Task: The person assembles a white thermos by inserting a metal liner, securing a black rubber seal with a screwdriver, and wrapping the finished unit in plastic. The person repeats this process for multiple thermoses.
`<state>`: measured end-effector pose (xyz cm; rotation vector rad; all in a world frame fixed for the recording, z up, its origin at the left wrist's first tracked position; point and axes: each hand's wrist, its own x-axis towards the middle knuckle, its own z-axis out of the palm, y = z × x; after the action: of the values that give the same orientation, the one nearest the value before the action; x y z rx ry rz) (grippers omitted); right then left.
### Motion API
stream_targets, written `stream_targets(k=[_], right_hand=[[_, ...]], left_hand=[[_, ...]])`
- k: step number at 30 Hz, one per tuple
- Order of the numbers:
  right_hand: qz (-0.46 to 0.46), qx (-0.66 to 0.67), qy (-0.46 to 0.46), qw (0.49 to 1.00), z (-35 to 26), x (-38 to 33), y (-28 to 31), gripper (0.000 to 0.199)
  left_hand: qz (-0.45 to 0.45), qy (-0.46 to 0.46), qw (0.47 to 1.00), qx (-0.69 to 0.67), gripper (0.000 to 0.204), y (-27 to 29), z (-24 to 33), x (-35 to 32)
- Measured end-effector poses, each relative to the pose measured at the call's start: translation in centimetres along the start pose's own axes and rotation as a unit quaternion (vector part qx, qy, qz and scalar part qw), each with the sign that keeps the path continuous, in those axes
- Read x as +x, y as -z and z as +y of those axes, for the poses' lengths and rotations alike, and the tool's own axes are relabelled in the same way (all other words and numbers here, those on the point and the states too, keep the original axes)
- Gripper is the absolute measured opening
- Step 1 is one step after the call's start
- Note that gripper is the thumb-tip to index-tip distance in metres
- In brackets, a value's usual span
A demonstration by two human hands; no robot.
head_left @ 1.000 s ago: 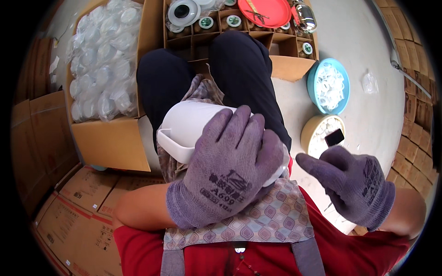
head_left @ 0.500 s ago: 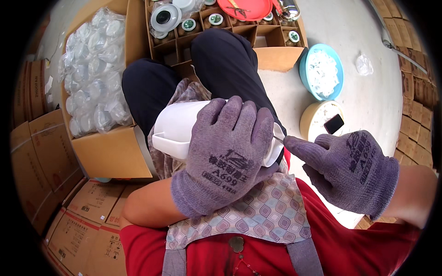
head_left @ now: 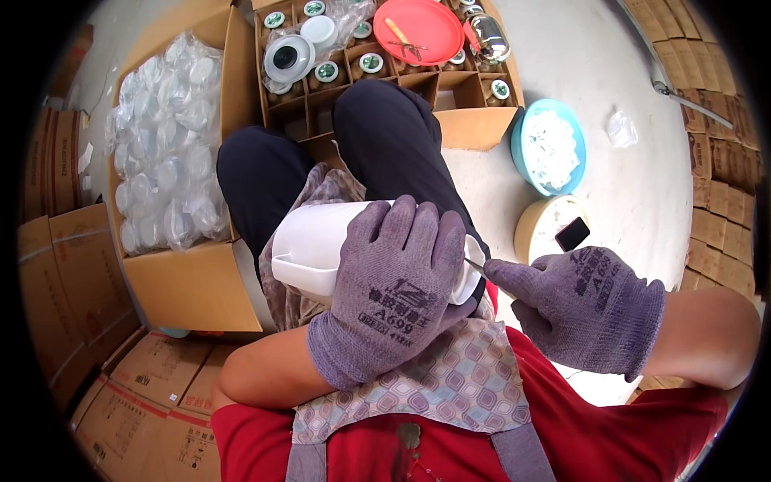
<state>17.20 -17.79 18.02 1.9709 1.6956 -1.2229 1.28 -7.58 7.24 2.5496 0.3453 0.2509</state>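
Observation:
A white plastic jug (head_left: 309,241) with a moulded handle lies on its side across my lap. My left hand (head_left: 399,273), in a purple-grey knit glove, wraps over it from above, fingers closed round its body. In the matching glove, my right hand (head_left: 582,305) pinches a thin dark pointed tool (head_left: 475,264). Its tip is at the round white end (head_left: 468,277) of the jug; most of the tool is hidden by my fingers, so its exact kind does not show.
Left stands a carton (head_left: 193,289) of bagged clear plastic cups (head_left: 169,153). Ahead, a divided box (head_left: 474,128) holds lidded jars, a red plate (head_left: 418,30) and a clear jar (head_left: 488,40). Right are a blue basin (head_left: 585,153) of white pieces and a cream tub (head_left: 526,233) with a phone (head_left: 572,234).
The whole view has shifted, so the boxes and basins sit lower in the picture. Both hands keep their hold, and the tool's tip stays at the jug's end.

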Motion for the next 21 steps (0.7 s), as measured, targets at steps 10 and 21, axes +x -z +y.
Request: stream_targets(k=[10,21], right_hand=[[-0.055,-0.016,-0.026,0.998,-0.7,-0.6,-0.4,0.043],[-0.128,0.011,-0.036,0.991,-0.1,0.6,-0.4,0.047]], left_hand=[[-0.001,-0.017,1.0,0.003,0.076,-0.3,0.2,-0.3],[-0.008,-0.014,1.0,0.007,0.073,-0.8,0.4,-0.8]])
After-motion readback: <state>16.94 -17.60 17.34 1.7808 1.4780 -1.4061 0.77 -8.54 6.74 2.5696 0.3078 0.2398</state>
